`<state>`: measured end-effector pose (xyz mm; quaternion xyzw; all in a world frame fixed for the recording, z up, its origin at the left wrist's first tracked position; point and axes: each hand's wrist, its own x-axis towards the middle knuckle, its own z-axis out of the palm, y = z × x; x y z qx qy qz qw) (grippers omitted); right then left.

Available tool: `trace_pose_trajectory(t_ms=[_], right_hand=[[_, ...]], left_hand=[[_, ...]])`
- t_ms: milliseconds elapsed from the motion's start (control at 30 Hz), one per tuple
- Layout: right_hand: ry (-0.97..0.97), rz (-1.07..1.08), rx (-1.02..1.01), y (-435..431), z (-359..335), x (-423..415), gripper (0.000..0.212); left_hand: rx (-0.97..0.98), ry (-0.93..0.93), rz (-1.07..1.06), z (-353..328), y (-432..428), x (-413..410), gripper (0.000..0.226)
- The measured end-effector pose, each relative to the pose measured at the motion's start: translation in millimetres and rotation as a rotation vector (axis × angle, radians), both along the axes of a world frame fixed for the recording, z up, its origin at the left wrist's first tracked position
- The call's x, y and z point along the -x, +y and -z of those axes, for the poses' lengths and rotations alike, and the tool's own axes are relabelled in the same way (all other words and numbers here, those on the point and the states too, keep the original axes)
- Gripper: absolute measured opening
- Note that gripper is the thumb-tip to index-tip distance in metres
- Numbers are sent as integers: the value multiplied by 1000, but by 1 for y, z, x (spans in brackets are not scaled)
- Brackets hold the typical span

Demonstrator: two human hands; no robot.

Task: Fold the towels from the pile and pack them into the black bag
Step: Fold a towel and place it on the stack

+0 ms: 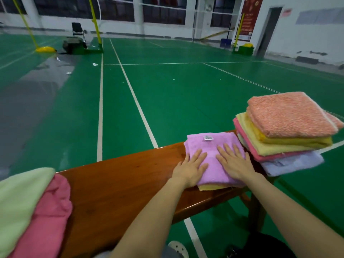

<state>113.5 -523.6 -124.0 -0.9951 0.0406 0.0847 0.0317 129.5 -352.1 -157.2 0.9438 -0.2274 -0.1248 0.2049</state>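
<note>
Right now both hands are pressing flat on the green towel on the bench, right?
Not quite. The head view shows the left hand and right hand pressing flat on a purple towel, not a green one, on the bench. The green towel lies in the unfolded pile at the near left.

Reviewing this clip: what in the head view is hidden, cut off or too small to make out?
- Yellow towel under the purple towel: only an edge shows; both hands, left hand and right hand, press flat on top.
- Label on the purple towel: print too small.
- Unfolded pile: cut off by the left and bottom edges.
- Folded stack: lower towels covered, right side cropped.
- Black bag: cannot be identified; a dark shape at the bottom edge is unclear.
</note>
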Motion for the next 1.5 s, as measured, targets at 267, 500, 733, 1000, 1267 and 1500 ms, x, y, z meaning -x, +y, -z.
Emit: trace_pose_trajectory(t_ms=[267, 500, 733, 1000, 1267, 1500], right_hand=[[-180, -15, -6, 55, -5, 31, 53], [-74, -344, -671, 226, 44, 105, 102], [-141, -431, -219, 290, 70, 120, 124], [-42, -381, -375, 295, 60, 117, 83], [177, -352, -608, 284, 52, 110, 54], [194, -205, -873, 276, 48, 101, 65]], left_hand=[[-174, -103, -123, -37, 57, 40, 57], [-338, -291, -502, -48, 230, 125, 39], [-507, -272, -533, -2, 301, 208, 65], [-484, -343, -590, -11, 282, 181, 41], [-369, -335, -620, -9, 259, 172, 21], [1129, 165, -817, -44, 233, 160, 26]])
